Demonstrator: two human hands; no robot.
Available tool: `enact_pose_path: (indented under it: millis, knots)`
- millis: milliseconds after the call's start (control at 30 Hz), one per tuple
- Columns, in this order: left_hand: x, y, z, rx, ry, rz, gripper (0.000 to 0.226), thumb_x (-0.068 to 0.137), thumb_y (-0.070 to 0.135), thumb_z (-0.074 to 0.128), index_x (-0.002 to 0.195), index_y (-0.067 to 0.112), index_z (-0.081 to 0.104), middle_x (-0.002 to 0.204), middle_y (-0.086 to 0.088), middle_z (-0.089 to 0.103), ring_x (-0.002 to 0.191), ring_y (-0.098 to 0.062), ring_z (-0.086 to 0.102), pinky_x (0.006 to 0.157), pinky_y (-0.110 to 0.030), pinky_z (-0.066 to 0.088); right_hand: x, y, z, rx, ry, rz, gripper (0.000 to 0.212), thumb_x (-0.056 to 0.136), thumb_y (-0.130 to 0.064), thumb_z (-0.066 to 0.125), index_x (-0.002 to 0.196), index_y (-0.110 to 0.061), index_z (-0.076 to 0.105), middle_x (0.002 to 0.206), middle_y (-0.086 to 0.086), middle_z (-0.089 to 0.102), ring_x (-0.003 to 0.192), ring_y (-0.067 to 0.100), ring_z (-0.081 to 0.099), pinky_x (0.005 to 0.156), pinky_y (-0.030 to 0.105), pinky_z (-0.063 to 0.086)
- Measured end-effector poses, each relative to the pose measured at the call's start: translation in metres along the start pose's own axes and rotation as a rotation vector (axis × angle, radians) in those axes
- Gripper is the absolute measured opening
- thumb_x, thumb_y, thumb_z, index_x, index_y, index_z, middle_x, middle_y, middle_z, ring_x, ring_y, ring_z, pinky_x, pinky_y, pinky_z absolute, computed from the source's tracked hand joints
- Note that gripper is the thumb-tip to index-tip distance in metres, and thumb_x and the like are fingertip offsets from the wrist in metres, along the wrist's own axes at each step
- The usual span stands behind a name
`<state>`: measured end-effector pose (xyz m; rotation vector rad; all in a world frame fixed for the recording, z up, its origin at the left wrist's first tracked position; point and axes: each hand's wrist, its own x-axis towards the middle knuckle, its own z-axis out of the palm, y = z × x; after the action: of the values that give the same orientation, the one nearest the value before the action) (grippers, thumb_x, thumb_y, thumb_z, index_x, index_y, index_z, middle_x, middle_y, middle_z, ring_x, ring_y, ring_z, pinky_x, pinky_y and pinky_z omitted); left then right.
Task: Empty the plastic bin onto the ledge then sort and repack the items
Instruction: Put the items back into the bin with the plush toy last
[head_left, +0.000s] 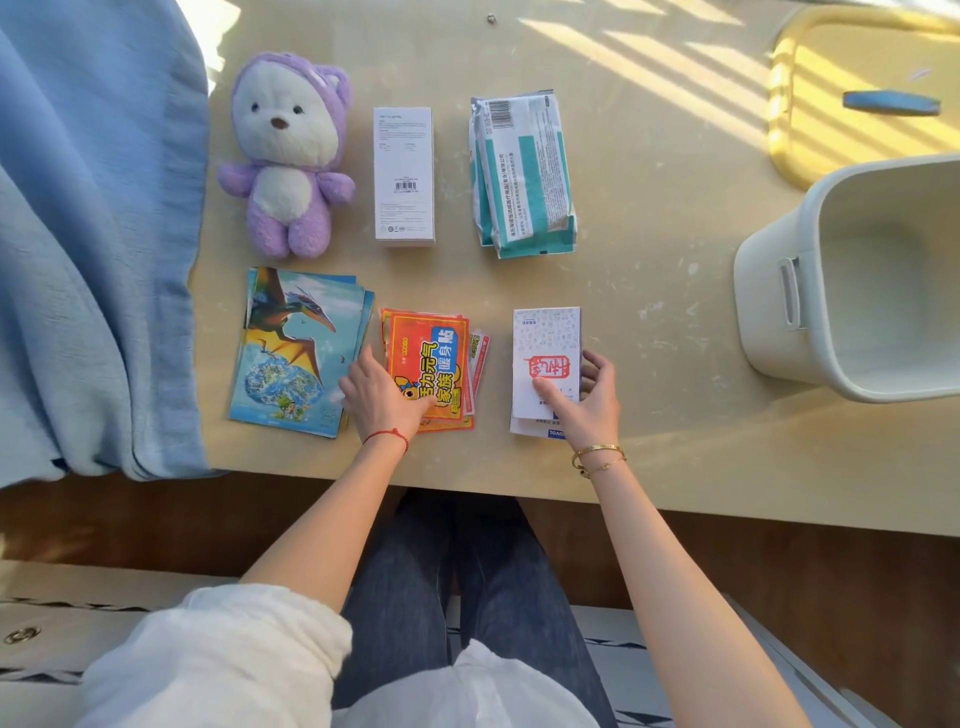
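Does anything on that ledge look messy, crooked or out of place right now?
Mostly tidy: items lie in two rows. The dinosaur cards are fanned unevenly, and the orange warmer packs under the left hand are slightly skewed. The plastic bin lies tipped on its side, empty, with its yellow lid off beside it.

From my feed I see a pale tan ledge (649, 322) filling the upper half, its surface speckled with small white flecks. A blue curtain (88, 234) hangs over its edge at 9 o'clock. Sunlight falls in slanted stripes (675, 67) toward 1 o'clock. Under the ledge's front edge runs a dark brown wooden panel (753, 571), and at 7 o'clock sits a beige surface with a metal ring (21, 635).
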<state>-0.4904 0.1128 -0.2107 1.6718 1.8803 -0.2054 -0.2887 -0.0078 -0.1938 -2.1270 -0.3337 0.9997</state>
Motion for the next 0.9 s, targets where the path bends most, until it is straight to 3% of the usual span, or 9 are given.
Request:
enact_pose_path:
  millis: [167, 367, 633, 733, 900]
  knots:
    - [-0.004, 0.002, 0.004, -0.084, 0.002, 0.059, 0.088, 0.066, 0.031, 0.089, 0.134, 0.009, 0.038, 0.130, -0.017, 0.042, 0.123, -0.028, 0.044, 0.099, -0.037, 0.043, -0.001, 0.000, 0.001, 0.005, -0.007, 0.014, 0.076, 0.073, -0.027, 0.085, 0.133, -0.015, 0.041, 0.116, -0.006, 0.056, 0.094, -0.006, 0.058, 0.077, 0.018, 0.055]
    - [-0.005, 0.006, -0.003, -0.137, -0.039, 0.124, 0.086, 0.068, 0.025, 0.088, 0.133, 0.010, 0.035, 0.130, -0.013, 0.048, 0.119, -0.025, 0.051, 0.086, -0.028, 0.041, -0.002, -0.002, 0.002, 0.000, -0.014, 0.014, 0.075, 0.074, -0.028, 0.083, 0.134, -0.016, 0.039, 0.112, -0.012, 0.053, 0.093, -0.006, 0.058, 0.069, 0.012, 0.054]
    - [-0.006, 0.005, -0.004, -0.134, -0.042, 0.171, 0.083, 0.070, 0.025, 0.087, 0.132, 0.013, 0.033, 0.126, -0.011, 0.055, 0.116, -0.026, 0.054, 0.092, -0.039, 0.049, -0.003, -0.003, 0.005, -0.002, -0.004, -0.003, 0.076, 0.073, -0.029, 0.084, 0.134, -0.017, 0.039, 0.119, -0.006, 0.054, 0.101, 0.009, 0.063, 0.070, 0.016, 0.057]
    - [-0.009, 0.003, 0.002, -0.127, -0.021, 0.212, 0.084, 0.071, 0.025, 0.085, 0.134, 0.016, 0.031, 0.128, -0.011, 0.054, 0.117, -0.027, 0.053, 0.093, -0.042, 0.052, -0.003, -0.003, 0.007, 0.001, 0.002, -0.008, 0.076, 0.072, -0.029, 0.085, 0.133, -0.018, 0.040, 0.120, -0.005, 0.055, 0.102, 0.011, 0.064, 0.075, 0.025, 0.059]
    - [-0.012, 0.006, 0.007, -0.172, -0.011, 0.221, 0.083, 0.074, 0.020, 0.083, 0.136, 0.016, 0.029, 0.129, -0.011, 0.047, 0.116, -0.023, 0.055, 0.083, -0.035, 0.054, -0.003, -0.001, 0.006, 0.014, 0.010, -0.007, 0.076, 0.072, -0.028, 0.085, 0.133, -0.019, 0.041, 0.122, -0.006, 0.054, 0.102, 0.012, 0.065, 0.077, 0.028, 0.059]
